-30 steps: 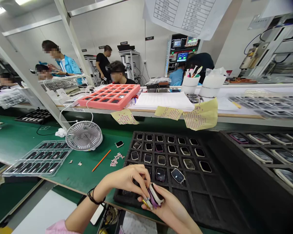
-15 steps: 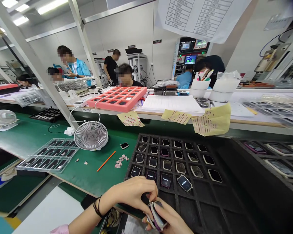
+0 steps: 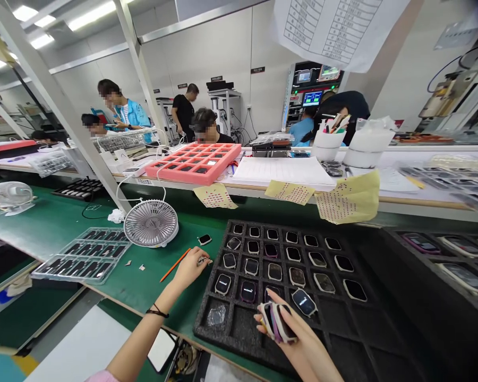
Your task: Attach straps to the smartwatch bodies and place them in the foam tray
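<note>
My left hand (image 3: pixel 190 268) rests over the pile of small white tabs (image 3: pixel 202 260) on the green bench. Its fingers are bent together at the tabs; whether one is pinched between them I cannot make out. My right hand (image 3: pixel 292 331) is closed around a stack of smartwatches (image 3: pixel 278 322), with pale and purple cases, held above the front of the black foam tray (image 3: pixel 245 322). Rows of watches sit in the tray's pockets. A tilted watch with a lit screen (image 3: pixel 304 302) lies just behind my right hand. Crinkled clear film (image 3: pixel 217 316) fills a front-left pocket.
Left of the tray are an orange pencil (image 3: pixel 175 265), a loose watch (image 3: pixel 204 239), a fan (image 3: pixel 151 223) and a clear blister tray (image 3: pixel 83 254). A shelf edge (image 3: pixel 258 192) with yellow sheets crosses behind. Another watch tray (image 3: pixel 446 260) stands right. Co-workers are beyond the shelf.
My left hand has left the watches and moved up and left to the small tabs. My right hand still holds the stack, now slightly higher and turned. The front-left pocket has come into view.
</note>
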Action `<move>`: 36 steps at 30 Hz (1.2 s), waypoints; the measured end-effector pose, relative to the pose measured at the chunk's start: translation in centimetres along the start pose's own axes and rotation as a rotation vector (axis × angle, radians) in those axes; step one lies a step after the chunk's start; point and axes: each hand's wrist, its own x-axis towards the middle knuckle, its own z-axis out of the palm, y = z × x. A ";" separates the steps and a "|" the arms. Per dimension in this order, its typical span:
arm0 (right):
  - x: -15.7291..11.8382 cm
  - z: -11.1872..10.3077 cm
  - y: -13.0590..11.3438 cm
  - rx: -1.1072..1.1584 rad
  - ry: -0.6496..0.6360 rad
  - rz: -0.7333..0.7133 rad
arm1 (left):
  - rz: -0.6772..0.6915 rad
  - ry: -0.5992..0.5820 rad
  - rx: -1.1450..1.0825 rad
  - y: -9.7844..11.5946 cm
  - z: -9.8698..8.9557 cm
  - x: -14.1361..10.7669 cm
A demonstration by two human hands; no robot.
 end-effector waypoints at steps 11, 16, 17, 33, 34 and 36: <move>0.1 0.4 -1.2 0.034 0.019 -0.052 | -0.073 0.008 0.114 -0.9 2.1 0.6; 0.0 1.1 -1.9 0.087 0.025 -0.025 | -0.061 0.057 0.109 2.0 0.4 -0.3; 0.0 1.3 -2.0 0.100 0.014 -0.007 | -0.035 0.072 0.086 3.1 -0.1 -0.7; 0.0 3.6 -1.7 0.209 -0.071 0.129 | 1.031 0.147 -0.194 14.2 -1.0 -4.3; 0.0 3.5 -1.6 0.210 -0.083 0.125 | 1.045 0.128 -0.224 14.1 -1.0 -4.2; 0.0 3.6 -1.3 0.207 -0.101 0.120 | 1.057 0.063 -0.288 14.1 -1.1 -3.9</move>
